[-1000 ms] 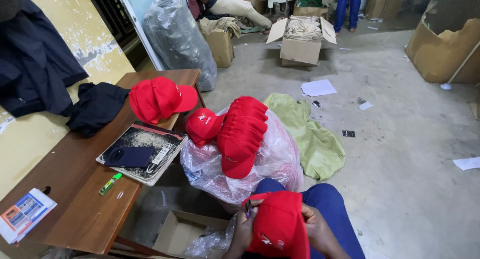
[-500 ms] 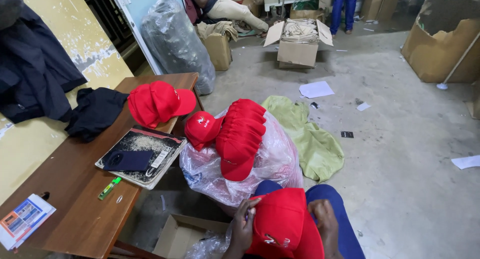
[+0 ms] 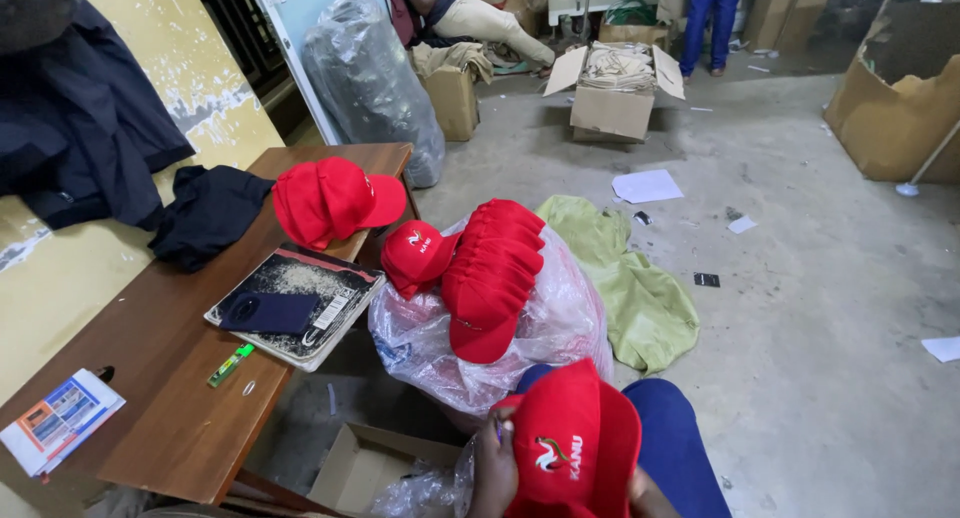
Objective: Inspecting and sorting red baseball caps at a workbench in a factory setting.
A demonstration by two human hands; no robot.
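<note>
Low in view, over the person's lap, a red cap sits gripped at its left edge by the left hand; the right hand is mostly hidden beneath it, grip impossible to tell. Just beyond the hands, stacked caps top a plastic bag; left stands the desk.

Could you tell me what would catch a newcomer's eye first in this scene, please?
The bright red caps stand out first: one red cap held at the bottom between the left hand and right hand, and a stack of red caps lying on a clear plastic bag. More red caps sit on the wooden table to the left.
</note>
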